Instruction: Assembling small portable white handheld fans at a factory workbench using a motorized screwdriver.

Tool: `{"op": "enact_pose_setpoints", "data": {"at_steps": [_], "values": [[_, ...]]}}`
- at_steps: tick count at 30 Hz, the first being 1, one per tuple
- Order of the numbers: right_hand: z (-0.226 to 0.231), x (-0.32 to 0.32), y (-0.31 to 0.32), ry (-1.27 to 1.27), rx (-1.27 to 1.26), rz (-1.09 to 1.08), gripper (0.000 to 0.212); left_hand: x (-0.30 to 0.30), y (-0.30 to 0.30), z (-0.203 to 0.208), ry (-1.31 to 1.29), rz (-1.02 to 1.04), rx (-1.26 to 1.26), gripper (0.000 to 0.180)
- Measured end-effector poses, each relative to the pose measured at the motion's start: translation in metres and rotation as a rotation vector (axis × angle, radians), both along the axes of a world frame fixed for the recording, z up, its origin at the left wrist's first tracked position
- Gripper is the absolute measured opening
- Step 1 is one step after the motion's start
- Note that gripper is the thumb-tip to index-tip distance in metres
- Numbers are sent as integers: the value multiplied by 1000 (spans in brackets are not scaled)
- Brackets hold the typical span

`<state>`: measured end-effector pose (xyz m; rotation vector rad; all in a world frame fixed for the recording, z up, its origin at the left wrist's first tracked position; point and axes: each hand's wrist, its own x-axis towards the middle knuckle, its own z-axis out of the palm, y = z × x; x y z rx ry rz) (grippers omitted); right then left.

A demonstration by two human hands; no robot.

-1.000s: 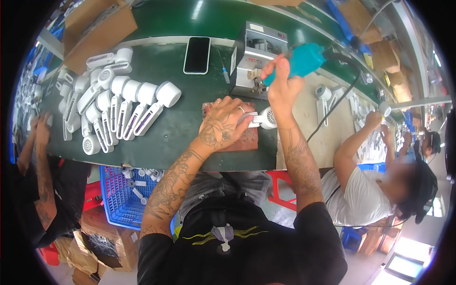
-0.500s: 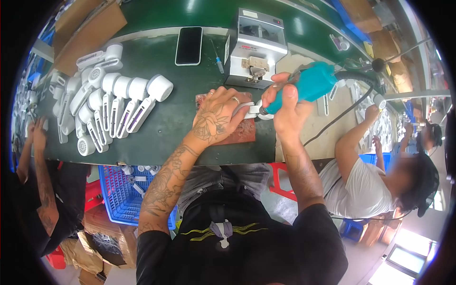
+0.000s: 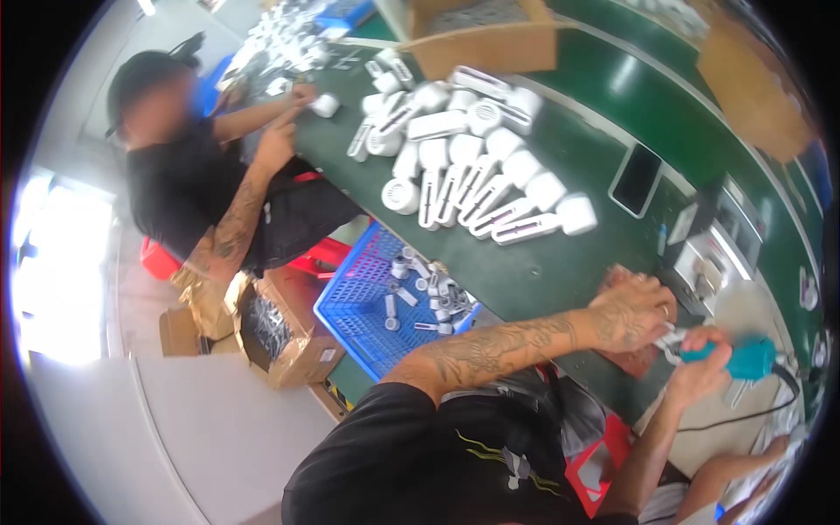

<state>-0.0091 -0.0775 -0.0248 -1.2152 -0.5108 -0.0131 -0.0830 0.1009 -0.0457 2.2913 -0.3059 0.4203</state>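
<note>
My left hand (image 3: 634, 312) is closed over a white plastic piece (image 3: 669, 339), pressing it down on a reddish-brown pad (image 3: 632, 360); most of the piece is hidden under the fingers. My right hand (image 3: 703, 366) wraps round a teal power screwdriver (image 3: 751, 357), whose tip end points left at the white piece. Whether the tip touches it is too blurred to tell. Left of my hands lies a pile of white handheld devices (image 3: 486, 166) with round heads and slotted handles, some heads with grilles.
A grey metal machine (image 3: 717, 241) and a phone (image 3: 637, 179) stand beyond my hands. A blue basket (image 3: 350, 302) of small white parts sits below the table edge. At left a co-worker (image 3: 166, 166) handles a white piece. Open cardboard boxes (image 3: 481, 51) lie at the back.
The whole view has swung to the left, so the pile, basket and left co-worker show more fully. Both hands keep their holds on the white piece and the screwdriver.
</note>
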Motion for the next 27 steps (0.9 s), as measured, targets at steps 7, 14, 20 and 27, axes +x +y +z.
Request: {"op": "enact_pose_setpoints", "data": {"at_steps": [7,14,20,27], "values": [[5,-9,35,6,-16,5,44,-12,19,-10,-103,131,122,28],[44,-43,1,155,282,-66,62,-29,4,0,-201,161,492,39],[69,-74,-3,39,272,-244,67,-44,24,46,365,0,-76,33],[31,-75,-31,115,284,-9,63,-141,99,38,49,642,-646,39]]}}
